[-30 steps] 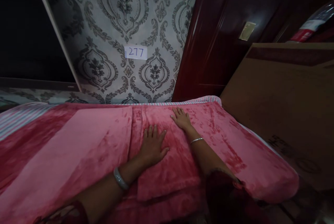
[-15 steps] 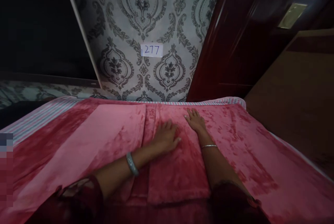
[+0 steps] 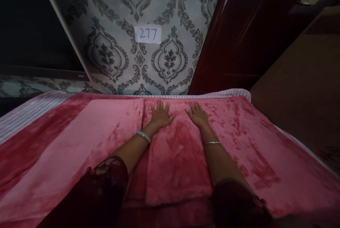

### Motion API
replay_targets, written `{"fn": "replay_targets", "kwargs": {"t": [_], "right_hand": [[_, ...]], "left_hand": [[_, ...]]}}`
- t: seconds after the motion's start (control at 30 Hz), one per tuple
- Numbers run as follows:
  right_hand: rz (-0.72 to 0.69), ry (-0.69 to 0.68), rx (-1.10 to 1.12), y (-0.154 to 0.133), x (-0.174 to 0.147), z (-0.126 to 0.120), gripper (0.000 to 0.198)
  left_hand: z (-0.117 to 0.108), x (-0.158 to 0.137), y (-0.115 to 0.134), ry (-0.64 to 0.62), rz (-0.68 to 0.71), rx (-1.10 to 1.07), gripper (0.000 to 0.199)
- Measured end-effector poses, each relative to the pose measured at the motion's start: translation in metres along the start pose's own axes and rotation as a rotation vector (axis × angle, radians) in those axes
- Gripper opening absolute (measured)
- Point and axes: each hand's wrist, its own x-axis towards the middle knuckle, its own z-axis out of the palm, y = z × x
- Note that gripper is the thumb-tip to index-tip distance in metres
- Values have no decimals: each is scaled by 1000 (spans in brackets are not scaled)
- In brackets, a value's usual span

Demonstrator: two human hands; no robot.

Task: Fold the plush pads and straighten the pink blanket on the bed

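Note:
A plush pink-red blanket (image 3: 177, 164) lies spread out with folded panels, one in the middle and a paler one (image 3: 106, 118) to the left. My left hand (image 3: 161, 115) rests flat with fingers spread at the far end of the middle panel, near its left edge. Beside it, my right hand (image 3: 198, 114) presses flat on the far right part of the same panel, fingers stretched out. Both palms touch the fabric and neither hand grips anything. A narrow gap of darker red cloth shows between the two folded panels.
Striped cloth (image 3: 34, 109) edges the blanket at the left and along the back. Behind stands a patterned wall (image 3: 138, 65) with a paper label (image 3: 148, 34) reading 277. A dark screen (image 3: 26, 26) is at left, a dark red glossy door (image 3: 225, 44) at right, beside a brown panel (image 3: 300, 90).
My left hand has slid forward and slightly left over the panel, towards the far edge. My right hand has stayed about where it was. The view has tilted down a little.

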Motion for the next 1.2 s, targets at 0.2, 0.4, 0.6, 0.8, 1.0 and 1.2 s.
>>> {"fn": "replay_targets", "kwargs": {"t": [0.2, 0.4, 0.6, 0.8, 1.0, 1.2], "right_hand": [[-34, 12, 23, 9, 6, 1, 68], [-34, 13, 58, 12, 6, 0, 65], [-47, 22, 67, 14, 6, 1, 64], [-19, -16, 22, 4, -5, -15, 60], [-63, -20, 43, -12, -55, -35, 59], [-247, 58, -101, -20, -129, -9, 57]], "left_hand": [[-4, 4, 2, 1, 19, 22, 81], [-5, 6, 1, -32, 16, 6, 83], [-3, 6, 0, -17, 18, -9, 82], [-15, 7, -1, -90, 10, -43, 81], [-41, -21, 9, -112, 90, -48, 75], [-11, -85, 14, -33, 302, 19, 81]]}}
